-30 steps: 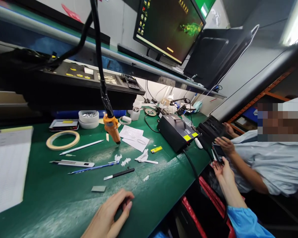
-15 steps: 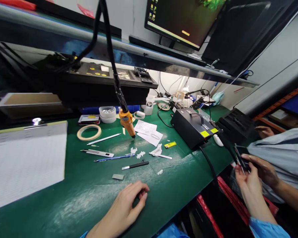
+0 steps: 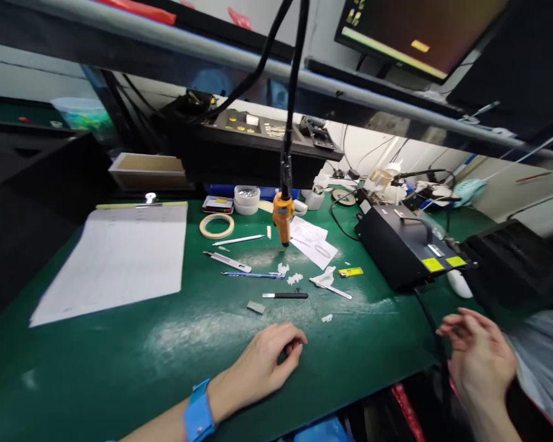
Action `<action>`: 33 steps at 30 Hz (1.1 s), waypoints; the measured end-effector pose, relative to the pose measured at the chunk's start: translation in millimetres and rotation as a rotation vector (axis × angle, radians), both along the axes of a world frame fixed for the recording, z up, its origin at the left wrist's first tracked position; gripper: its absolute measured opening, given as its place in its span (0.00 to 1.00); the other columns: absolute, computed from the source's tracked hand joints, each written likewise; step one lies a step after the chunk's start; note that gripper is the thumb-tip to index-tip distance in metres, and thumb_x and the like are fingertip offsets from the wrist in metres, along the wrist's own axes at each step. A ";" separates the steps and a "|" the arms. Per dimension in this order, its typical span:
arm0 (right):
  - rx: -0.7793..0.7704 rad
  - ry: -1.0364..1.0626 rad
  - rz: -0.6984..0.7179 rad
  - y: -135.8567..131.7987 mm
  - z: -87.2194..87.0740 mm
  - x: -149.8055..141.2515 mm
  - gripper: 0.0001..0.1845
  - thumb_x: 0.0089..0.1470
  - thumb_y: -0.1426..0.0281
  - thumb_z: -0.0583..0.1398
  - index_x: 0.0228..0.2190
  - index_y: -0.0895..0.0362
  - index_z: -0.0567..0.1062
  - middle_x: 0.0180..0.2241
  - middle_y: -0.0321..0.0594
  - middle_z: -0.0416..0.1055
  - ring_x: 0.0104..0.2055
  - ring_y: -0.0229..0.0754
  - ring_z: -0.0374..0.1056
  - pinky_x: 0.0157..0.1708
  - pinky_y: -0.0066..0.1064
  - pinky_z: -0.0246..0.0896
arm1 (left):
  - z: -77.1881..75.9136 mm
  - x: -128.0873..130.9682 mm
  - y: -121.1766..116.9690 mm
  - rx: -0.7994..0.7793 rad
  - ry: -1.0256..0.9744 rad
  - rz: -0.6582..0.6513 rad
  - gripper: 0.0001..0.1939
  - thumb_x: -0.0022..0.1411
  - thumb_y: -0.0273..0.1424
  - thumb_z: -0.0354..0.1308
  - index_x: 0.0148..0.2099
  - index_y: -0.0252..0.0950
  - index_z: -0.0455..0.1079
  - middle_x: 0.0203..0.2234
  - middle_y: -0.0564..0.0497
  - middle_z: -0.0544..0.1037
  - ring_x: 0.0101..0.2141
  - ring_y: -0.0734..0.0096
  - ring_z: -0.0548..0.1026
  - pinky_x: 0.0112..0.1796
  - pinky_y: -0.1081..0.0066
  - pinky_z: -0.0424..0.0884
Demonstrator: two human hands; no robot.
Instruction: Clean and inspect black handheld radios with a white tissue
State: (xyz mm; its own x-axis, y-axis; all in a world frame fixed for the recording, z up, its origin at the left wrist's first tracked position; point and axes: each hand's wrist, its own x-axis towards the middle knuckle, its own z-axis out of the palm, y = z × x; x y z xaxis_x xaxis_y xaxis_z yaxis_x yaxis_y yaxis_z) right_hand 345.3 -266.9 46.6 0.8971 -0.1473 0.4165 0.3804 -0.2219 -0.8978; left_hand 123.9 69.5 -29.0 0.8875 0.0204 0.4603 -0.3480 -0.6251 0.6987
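Note:
My left hand (image 3: 273,361) rests on the green table with its fingers curled in and thumb bent toward them; nothing shows in it. A blue band (image 3: 199,412) circles that wrist. Nearest to it are a small grey block (image 3: 256,307), a black-handled tool with a pale flat tip (image 3: 286,296) and a small white piece (image 3: 327,318). At the right, past the table's front edge, my right hand (image 3: 482,362) is raised, fingers loosely bent and apart, holding nothing visible. An orange electric screwdriver (image 3: 283,218) hangs from a black cable above the tabletop.
A utility knife (image 3: 228,261), blue pen (image 3: 253,275), tape roll (image 3: 216,226), crumpled tissue (image 3: 323,277) and yellow lighter (image 3: 351,272) lie around. A clipboard with paper (image 3: 124,252) lies left; a black box-shaped device (image 3: 396,245) stands right. A person's grey clothing (image 3: 546,350) shows at right.
The view has swung left. My right hand, earlier on a dark flat device beside another person's hands, is free; device and those hands are out of sight. My left hand has stayed on the table.

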 end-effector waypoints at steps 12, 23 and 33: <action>-0.587 -0.235 0.851 190.2 -56.9 -39.8 0.13 0.71 0.58 0.66 0.49 0.49 0.87 0.43 0.48 0.83 0.47 0.54 0.80 0.52 0.46 0.78 | 2.1 0.6 91.9 0.286 -0.001 0.162 0.14 0.75 0.29 0.60 0.58 0.36 0.80 0.50 0.38 0.82 0.49 0.50 0.80 0.50 0.54 0.78; -0.659 -0.213 0.687 164.9 -68.7 17.8 0.20 0.67 0.46 0.66 0.38 0.49 0.81 0.36 0.43 0.75 0.36 0.48 0.69 0.41 0.40 0.70 | -20.5 4.8 103.2 0.366 0.041 0.425 0.07 0.81 0.30 0.58 0.50 0.38 0.79 0.43 0.44 0.80 0.43 0.54 0.77 0.44 0.59 0.74; -0.508 -0.036 0.649 172.2 -78.6 14.4 0.32 0.65 0.33 0.65 0.37 0.49 0.78 0.34 0.43 0.76 0.36 0.49 0.71 0.43 0.40 0.71 | -16.5 22.0 78.8 0.462 -0.028 0.336 0.15 0.83 0.29 0.56 0.64 0.42 0.80 0.62 0.38 0.82 0.61 0.45 0.79 0.60 0.47 0.77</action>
State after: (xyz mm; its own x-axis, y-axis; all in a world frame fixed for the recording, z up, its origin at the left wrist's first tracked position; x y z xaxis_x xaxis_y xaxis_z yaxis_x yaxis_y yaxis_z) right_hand 359.7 -94.7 -31.9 0.7239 0.6097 0.3227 0.5994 -0.3244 -0.7318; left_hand 145.9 148.3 -45.5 0.8544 0.0907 0.5116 -0.0916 -0.9429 0.3202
